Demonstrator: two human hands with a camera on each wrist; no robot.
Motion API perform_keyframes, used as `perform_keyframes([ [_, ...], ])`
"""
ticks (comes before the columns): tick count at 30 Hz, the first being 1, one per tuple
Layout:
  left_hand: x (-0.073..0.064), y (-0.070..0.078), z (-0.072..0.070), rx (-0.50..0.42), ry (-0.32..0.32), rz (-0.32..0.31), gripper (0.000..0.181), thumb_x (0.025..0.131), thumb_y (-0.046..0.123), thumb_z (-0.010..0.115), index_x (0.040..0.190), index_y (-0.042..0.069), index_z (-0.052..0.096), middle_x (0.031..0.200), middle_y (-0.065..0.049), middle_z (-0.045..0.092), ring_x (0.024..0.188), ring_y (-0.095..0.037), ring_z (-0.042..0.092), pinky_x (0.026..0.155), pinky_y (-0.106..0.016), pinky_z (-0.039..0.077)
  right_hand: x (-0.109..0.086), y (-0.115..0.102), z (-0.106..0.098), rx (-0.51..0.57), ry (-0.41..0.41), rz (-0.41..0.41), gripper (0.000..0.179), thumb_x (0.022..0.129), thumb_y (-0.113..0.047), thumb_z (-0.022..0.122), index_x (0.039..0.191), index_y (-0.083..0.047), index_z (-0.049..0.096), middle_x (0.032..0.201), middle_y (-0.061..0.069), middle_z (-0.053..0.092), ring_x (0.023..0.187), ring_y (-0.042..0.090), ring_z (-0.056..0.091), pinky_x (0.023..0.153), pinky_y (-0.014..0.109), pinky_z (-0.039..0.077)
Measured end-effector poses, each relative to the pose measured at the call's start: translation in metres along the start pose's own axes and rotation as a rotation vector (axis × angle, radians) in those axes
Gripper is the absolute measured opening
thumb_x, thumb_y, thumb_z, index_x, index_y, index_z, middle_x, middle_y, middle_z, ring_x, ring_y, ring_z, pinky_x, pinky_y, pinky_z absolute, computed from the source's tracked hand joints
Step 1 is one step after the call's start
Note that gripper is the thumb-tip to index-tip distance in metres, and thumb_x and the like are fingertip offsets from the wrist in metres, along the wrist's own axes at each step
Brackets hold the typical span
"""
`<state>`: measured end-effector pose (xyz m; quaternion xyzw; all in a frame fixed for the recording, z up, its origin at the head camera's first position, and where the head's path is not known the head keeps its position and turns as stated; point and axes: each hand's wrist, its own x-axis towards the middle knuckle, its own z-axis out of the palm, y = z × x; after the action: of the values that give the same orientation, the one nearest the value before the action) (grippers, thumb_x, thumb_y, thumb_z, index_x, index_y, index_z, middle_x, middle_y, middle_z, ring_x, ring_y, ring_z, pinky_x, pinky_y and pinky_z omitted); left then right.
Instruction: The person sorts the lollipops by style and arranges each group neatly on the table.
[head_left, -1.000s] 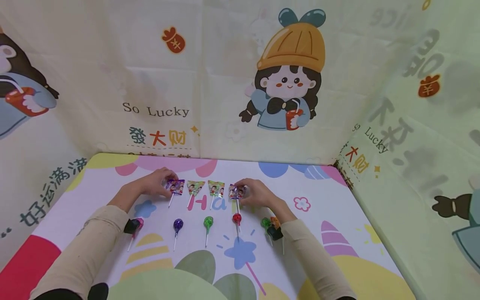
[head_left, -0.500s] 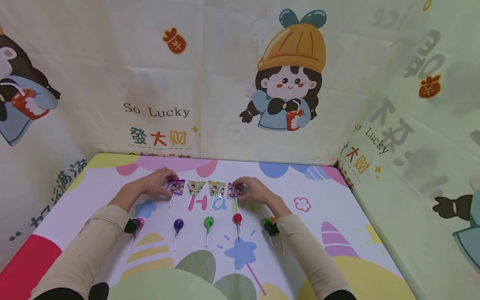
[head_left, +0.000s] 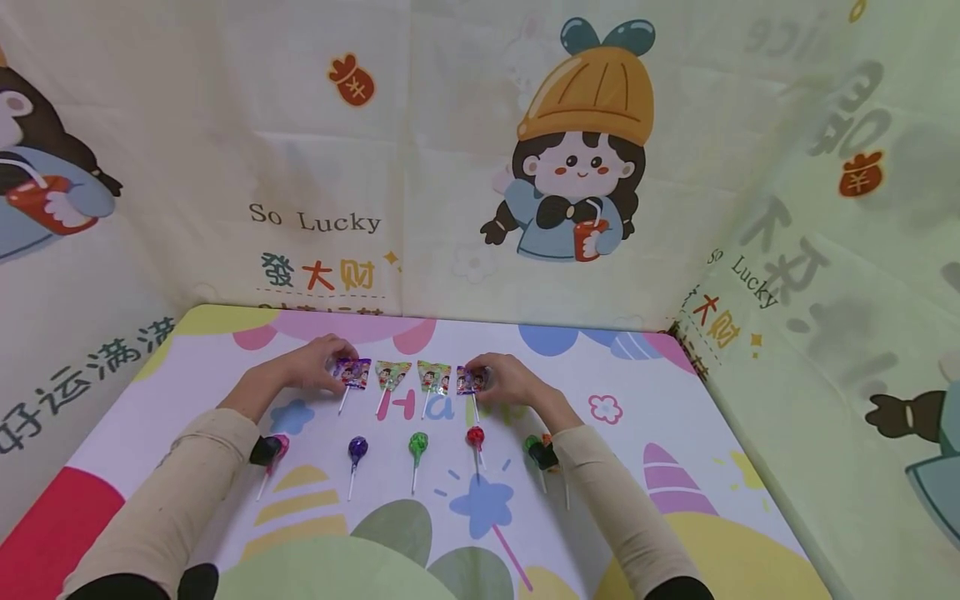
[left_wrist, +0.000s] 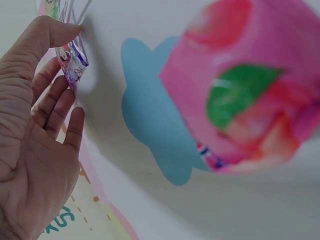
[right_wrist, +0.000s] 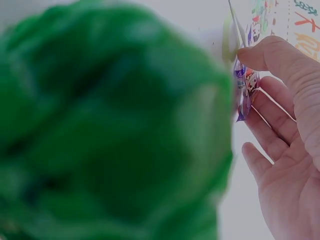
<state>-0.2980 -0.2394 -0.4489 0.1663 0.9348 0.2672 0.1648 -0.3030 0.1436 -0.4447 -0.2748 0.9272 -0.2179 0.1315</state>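
Four-sided wrappers cover a row of lollipops at the back of the table. My left hand (head_left: 311, 365) pinches the purple-wrapped lollipop (head_left: 357, 373) at the row's left end, thumb on its near side in the left wrist view. At the right end my right hand (head_left: 512, 382) pinches another purple-wrapped lollipop (head_left: 469, 381) between thumb and fingers. Two green-wrapped lollipops, one on the left (head_left: 392, 376) and one on the right (head_left: 433, 378), lie between the hands. All their sticks point toward me. Part of each held wrapper is hidden by fingers.
A nearer row holds round lollipops: pink (head_left: 281, 447), purple (head_left: 357, 449), green (head_left: 417, 445), red (head_left: 476, 437), another green (head_left: 532, 442) and an orange one mostly hidden by the right wrist's black camera (head_left: 544, 455). A printed cloth wall (head_left: 435, 283) stands behind the table.
My right hand has shifted slightly left with its purple-wrapped lollipop, nearer the green-wrapped one beside it. The left hand stays in place, still pinching its lollipop.
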Motion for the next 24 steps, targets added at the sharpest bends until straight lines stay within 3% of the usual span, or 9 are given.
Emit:
perform_keyframes([
  [24, 0.0, 0.001, 0.001, 0.003, 0.001, 0.008, 0.061, 0.083, 0.02, 0.084, 0.135, 0.004, 0.056, 0.14, -0.022, 0.048, 0.13, -0.042, 0.043, 0.114, -0.065, 0.033, -0.013, 0.001, -0.002, 0.033, 0.033, -0.016, 0.054, 0.087, -0.015, 0.082, 0.137, -0.011, 0.063, 0.142, 0.007, 0.061, 0.138, 0.027, 0.05, 0.118, 0.046, 0.037],
])
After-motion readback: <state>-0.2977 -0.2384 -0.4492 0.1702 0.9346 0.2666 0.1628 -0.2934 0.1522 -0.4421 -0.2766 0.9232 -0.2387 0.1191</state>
